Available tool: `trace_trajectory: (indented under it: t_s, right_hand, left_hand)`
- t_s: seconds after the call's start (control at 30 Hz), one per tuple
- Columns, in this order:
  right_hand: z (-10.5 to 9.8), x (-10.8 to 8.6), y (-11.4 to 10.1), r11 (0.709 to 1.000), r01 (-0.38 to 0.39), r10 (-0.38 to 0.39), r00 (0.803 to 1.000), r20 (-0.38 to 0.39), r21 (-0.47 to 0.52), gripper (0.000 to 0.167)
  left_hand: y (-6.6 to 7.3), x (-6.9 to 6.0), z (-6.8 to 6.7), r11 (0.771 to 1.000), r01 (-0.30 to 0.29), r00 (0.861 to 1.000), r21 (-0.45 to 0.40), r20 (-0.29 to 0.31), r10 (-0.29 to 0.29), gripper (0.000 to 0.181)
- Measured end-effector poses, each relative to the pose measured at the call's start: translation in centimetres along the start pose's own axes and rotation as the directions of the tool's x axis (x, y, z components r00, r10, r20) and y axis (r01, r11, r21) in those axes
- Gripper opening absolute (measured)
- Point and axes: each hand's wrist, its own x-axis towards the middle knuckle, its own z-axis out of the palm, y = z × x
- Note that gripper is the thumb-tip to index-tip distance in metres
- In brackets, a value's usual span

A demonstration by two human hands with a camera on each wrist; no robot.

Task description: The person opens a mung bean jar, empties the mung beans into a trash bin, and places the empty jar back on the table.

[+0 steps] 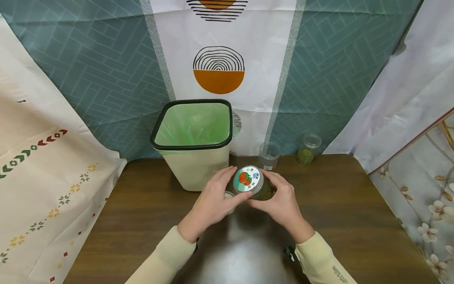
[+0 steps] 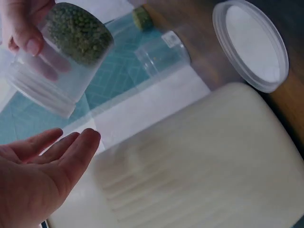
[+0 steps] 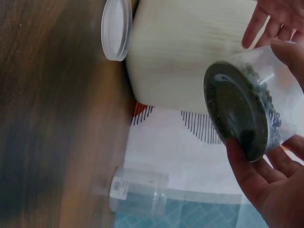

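A clear jar of green beans (image 1: 265, 191) has a lid with an orange fruit picture (image 1: 247, 178). My right hand (image 1: 283, 199) grips this jar (image 3: 270, 99) around its side, thumb on one side and fingers on the other (image 3: 270, 185). In the left wrist view the jar (image 2: 78, 35) is tilted, lid end down. My left hand (image 1: 213, 199) is beside the lid; its fingers (image 2: 76, 156) are extended, with a gap to the jar in that view. A loose round lid (image 1: 229, 202), partly hidden by my left hand, lies on the table (image 2: 249, 45).
A cream bin (image 1: 196, 167) with a black rim and green liner stands at the back left. Behind my right hand are an empty clear jar (image 1: 268, 156) and, farther right, another jar of green beans (image 1: 306, 154). Patterned cloth (image 1: 319, 79) hangs behind the table (image 1: 142, 221).
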Motion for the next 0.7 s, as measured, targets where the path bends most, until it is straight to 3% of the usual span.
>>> trace_trajectory:
  t_s: [0.13,0.37,0.47,0.7]
  right_hand:
    - [0.0,-0.5,-0.4,0.999,0.034,-0.034,0.999,0.027,-0.002,0.082]
    - [0.3,-1.0,-0.9,0.997,0.075,-0.075,0.997,0.027,0.002,0.084]
    - [0.5,-1.2,-0.8,0.997,0.078,-0.079,0.996,0.040,0.020,0.085]
    - [0.2,-1.3,-0.2,0.990,0.055,-0.072,0.989,0.126,0.133,0.083]
  left_hand:
    - [0.4,0.0,0.2,0.999,0.006,0.999,-0.040,0.054,-0.004,0.084]
    - [0.5,0.1,0.1,0.998,0.013,0.996,-0.054,0.089,-0.008,0.085]
    - [0.4,0.0,0.0,0.998,0.002,0.997,-0.058,0.081,0.002,0.083]
    - [0.3,-0.1,-0.6,0.993,-0.091,0.995,-0.076,0.027,0.093,0.075]
